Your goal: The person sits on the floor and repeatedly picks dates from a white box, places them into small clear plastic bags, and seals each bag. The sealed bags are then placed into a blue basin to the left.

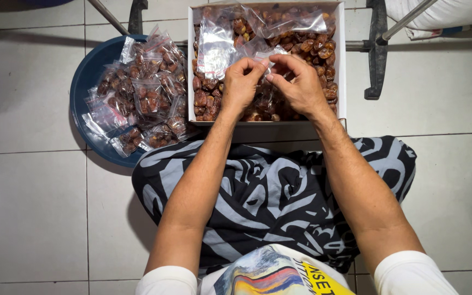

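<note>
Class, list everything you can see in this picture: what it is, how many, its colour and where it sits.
Box: one, white, top centre, full of brown dates.
Small bag: one, clear, pinched by both hands over the box.
Basin: one, blue, left of the box.
Filled bags: many, clear with brown dates, piled in the basin.
Floor: pale tiles.
Patterned cloth: black and grey, on the lap.
Left hand; right hand: above the box.

Both forearms reach forward, left hand [240, 83] and right hand [300, 84] pinching fingertip-to-fingertip.
</note>
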